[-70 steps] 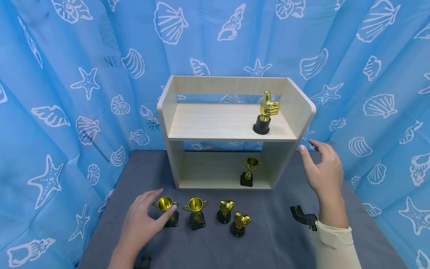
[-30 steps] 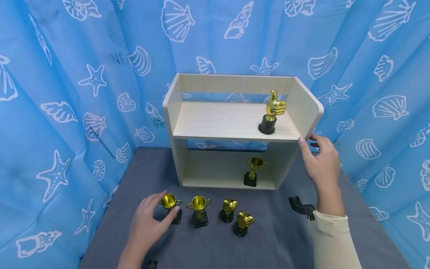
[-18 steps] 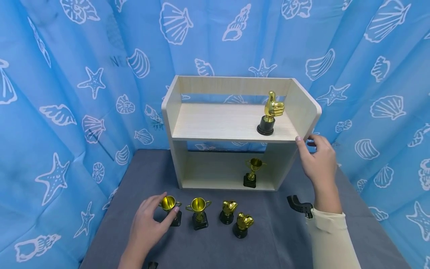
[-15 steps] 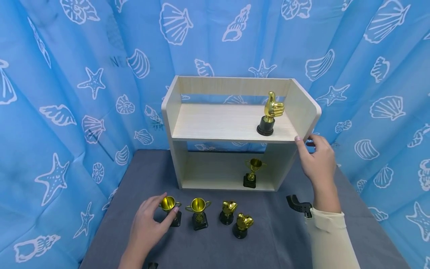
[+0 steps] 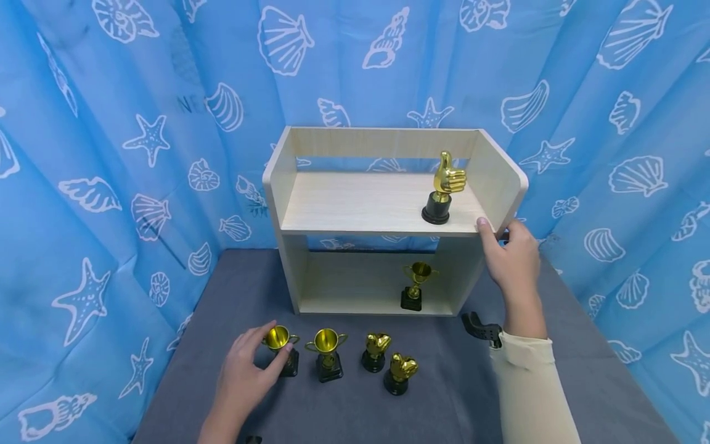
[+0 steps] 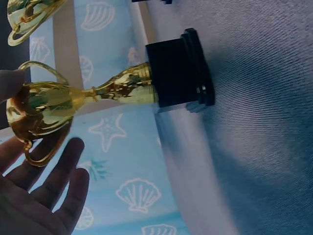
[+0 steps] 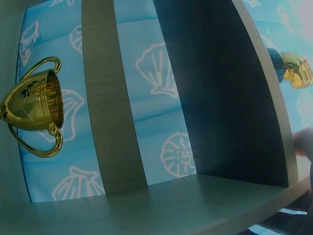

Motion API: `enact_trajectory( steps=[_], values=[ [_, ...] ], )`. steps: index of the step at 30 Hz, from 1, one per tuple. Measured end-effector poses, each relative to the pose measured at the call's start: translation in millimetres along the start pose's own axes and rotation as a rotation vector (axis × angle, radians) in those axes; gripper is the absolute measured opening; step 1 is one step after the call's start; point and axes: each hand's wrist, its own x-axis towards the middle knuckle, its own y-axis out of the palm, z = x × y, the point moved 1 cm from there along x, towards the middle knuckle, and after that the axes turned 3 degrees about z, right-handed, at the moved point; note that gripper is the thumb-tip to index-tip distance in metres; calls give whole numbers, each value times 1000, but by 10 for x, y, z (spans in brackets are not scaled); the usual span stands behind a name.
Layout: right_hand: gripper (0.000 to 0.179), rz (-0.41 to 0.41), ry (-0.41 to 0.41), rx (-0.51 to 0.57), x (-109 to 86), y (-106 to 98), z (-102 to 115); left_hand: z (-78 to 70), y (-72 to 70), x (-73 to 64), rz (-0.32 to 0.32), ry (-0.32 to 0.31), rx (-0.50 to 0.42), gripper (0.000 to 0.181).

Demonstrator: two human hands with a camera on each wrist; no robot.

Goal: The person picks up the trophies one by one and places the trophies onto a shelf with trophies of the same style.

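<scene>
My left hand (image 5: 243,373) has its thumb and fingers around the cup of the leftmost gold trophy cup (image 5: 279,337), which stands upright on its black base. In the left wrist view, the thumb lies over one handle of this trophy cup (image 6: 46,105) and the fingers are at the opposite side. My right hand (image 5: 514,262) grips the right side panel of the pale wooden shelf (image 5: 355,197), thumb on its front edge; the other fingers are partly hidden behind the panel. A thumbs-up trophy (image 5: 440,188) stands on the upper board, near that hand.
Another trophy cup (image 5: 416,285) stands in the lower compartment, at right. In front of the shelf are a second trophy cup (image 5: 327,353) and two small thumbs-up trophies, one (image 5: 375,351) behind the other (image 5: 399,373). A blue shell-print curtain (image 5: 166,154) surrounds the grey tabletop (image 5: 444,407).
My right hand has moved left from beside the shelf onto its side panel and front edge. My left hand has closed in slightly around the leftmost trophy cup, which stays in place.
</scene>
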Motion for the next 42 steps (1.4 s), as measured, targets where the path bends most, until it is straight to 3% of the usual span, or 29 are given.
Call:
enact_trajectory(
  steps=[9,23,31,42],
  values=[
    [67,8,5,12,27,33,6,58,71,-10,-14,-35,-47,52],
    [63,12,24,262,40,228,-106,36,133,-46,-66,-53,-84,50],
    [52,-20,128,655,78,407,-147,58,200,-45,-92,-44,-107,49],
    [52,-47,153,660,58,456,-132,51,197,-42,-105,-60,-127,49]
  ],
)
